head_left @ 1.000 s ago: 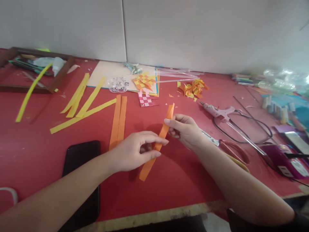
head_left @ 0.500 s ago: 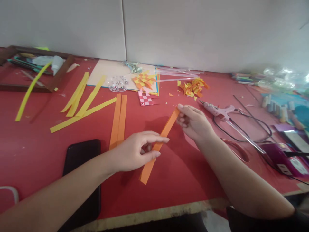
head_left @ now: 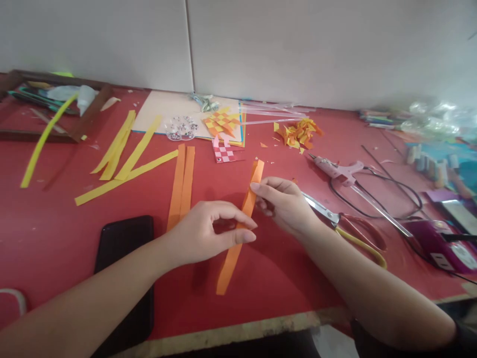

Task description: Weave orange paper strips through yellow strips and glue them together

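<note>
A folded orange paper strip [head_left: 231, 261] slants above the red table in front of me. My right hand [head_left: 279, 201] pinches it near its upper end, thumb on top. My left hand [head_left: 212, 231] is closed on the strip's middle, with thumb and index finger lying across it and the other fingers curled out of sight. Two more orange strips [head_left: 187, 174] lie side by side left of it. Scissors [head_left: 324, 211] rest on the table, partly covered by my right forearm.
A black phone [head_left: 124, 248] lies under my left forearm. Yellow strips [head_left: 126, 179] are at the left, near a brown tray [head_left: 85, 119]. Farther back are a woven yellow-orange piece [head_left: 221, 123], a pink checkered fish [head_left: 224, 153] and paper scraps [head_left: 300, 133]. A glue gun [head_left: 339, 171] with its cord lies right.
My right hand has slid down the strip toward my left hand, leaving the strip's top end bare. The scissors' blades and yellow handle now show beside my right forearm.
</note>
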`<state>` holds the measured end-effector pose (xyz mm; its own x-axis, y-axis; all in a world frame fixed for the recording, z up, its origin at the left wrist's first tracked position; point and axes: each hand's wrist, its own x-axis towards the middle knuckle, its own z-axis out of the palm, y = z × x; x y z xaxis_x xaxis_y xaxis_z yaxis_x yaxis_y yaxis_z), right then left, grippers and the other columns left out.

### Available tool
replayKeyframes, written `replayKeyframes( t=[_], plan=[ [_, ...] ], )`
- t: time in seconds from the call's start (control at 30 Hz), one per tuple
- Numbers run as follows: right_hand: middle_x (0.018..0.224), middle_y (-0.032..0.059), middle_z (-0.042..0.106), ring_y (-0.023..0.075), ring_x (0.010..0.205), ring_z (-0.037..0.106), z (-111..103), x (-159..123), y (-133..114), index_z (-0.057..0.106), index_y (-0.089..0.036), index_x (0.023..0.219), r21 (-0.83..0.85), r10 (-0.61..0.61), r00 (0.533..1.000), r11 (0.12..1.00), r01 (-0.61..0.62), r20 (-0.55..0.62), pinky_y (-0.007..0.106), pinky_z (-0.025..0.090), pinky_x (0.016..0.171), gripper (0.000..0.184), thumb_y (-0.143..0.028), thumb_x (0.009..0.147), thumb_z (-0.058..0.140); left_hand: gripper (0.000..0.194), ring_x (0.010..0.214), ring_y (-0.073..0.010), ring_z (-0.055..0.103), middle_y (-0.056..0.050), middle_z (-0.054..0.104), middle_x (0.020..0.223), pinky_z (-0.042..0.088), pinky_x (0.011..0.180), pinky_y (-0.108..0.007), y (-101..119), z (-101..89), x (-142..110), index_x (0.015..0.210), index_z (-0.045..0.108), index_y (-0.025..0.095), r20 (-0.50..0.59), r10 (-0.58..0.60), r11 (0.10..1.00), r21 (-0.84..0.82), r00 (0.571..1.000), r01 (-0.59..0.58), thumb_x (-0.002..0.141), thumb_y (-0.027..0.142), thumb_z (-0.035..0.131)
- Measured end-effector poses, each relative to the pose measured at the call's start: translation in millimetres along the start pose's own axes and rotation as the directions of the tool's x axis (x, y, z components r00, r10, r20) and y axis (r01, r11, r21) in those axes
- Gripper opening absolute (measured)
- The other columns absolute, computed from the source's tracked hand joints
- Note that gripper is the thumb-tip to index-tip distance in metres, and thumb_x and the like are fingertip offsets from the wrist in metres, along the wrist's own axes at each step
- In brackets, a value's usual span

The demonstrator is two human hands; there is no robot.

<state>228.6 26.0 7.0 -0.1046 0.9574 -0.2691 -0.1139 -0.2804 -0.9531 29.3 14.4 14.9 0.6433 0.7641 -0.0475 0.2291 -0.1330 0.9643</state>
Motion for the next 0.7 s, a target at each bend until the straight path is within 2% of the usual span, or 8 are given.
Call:
replayKeyframes(
  t=[0.07,0.13,0.27,0.4,0.53,0.7],
  plan=[
    [0.049,-0.0053,0.051,0.0049,0.043,0.041,2.4,-1.3,2.0,0.057,-0.018,0.059,0.011,0.004,1.0,1.0,-0.004,0.005,0.02,0.027,0.04,0.036,-0.04,0.072,0.081,0.015,0.086,-0.0148,0.066,-0.001,0.073,0.092,0.051,0.076,-0.026,0.0,0.1,0.4,0.093,0.074,0.021,-0.064,0.045,0.997,0.057,0.997,-0.042,0.089,0.033,0.067],
    [0.05,-0.0056,0.051,0.0045,0.042,0.041,5.1,-2.1,2.6,0.057,-0.018,0.059,0.02,0.013,1.0,1.0,-0.013,0.01,0.02,0.027,0.04,0.035,-0.041,0.071,0.081,0.014,0.091,-0.0156,0.067,-0.002,0.073,0.1,0.051,0.078,-0.026,-0.9,0.7,1.1,0.099,0.072,0.022,-0.125,0.081,0.994,0.083,0.989,-0.071,0.089,0.03,0.067],
    [0.052,-0.0055,0.053,0.0038,0.043,0.04,9.6,-4.4,3.1,0.058,-0.017,0.061,0.036,0.026,0.999,0.999,-0.027,0.036,0.02,0.028,0.041,0.035,-0.041,0.069,0.083,0.016,0.092,-0.0156,0.068,-0.003,0.072,0.104,0.054,0.077,-0.025,-4.1,2.8,1.8,0.102,0.07,0.021,-0.18,0.064,0.997,0.059,0.981,-0.054,0.089,0.028,0.066],
    [0.05,-0.0057,0.051,0.0043,0.044,0.04,10.4,-5.1,3.3,0.059,-0.018,0.059,0.033,0.029,0.998,0.999,-0.03,0.047,0.02,0.028,0.042,0.034,-0.039,0.069,0.083,0.014,0.085,-0.0141,0.069,-0.004,0.072,0.101,0.057,0.07,-0.022,-6.3,3.4,1.2,0.099,0.072,0.02,-0.192,0.013,1.0,0.01,0.981,-0.012,0.088,0.024,0.064],
    [0.05,-0.0053,0.053,0.0042,0.043,0.04,7.5,-2.4,0.7,0.058,-0.018,0.059,0.064,0.048,0.999,0.997,-0.049,0.012,0.02,0.028,0.041,0.035,-0.037,0.063,0.087,0.018,0.087,-0.0145,0.069,-0.005,0.072,0.106,0.058,0.071,-0.021,-5.9,2.5,0.9,0.102,0.074,0.021,-0.187,0.023,1.0,0.001,0.982,-0.023,0.087,0.024,0.064],
    [0.049,-0.0068,0.05,0.0033,0.041,0.037,2.3,2.1,-2.5,0.055,-0.018,0.058,0.117,0.04,0.999,0.992,-0.037,-0.031,0.02,0.024,0.04,0.039,-0.036,0.06,0.089,0.028,0.072,-0.0079,0.06,-0.006,0.067,0.117,0.055,0.062,-0.017,-3.9,3.0,0.6,0.112,0.072,0.021,-0.139,-0.007,1.0,0.004,0.99,0.008,0.086,0.019,0.063]
  ],
)
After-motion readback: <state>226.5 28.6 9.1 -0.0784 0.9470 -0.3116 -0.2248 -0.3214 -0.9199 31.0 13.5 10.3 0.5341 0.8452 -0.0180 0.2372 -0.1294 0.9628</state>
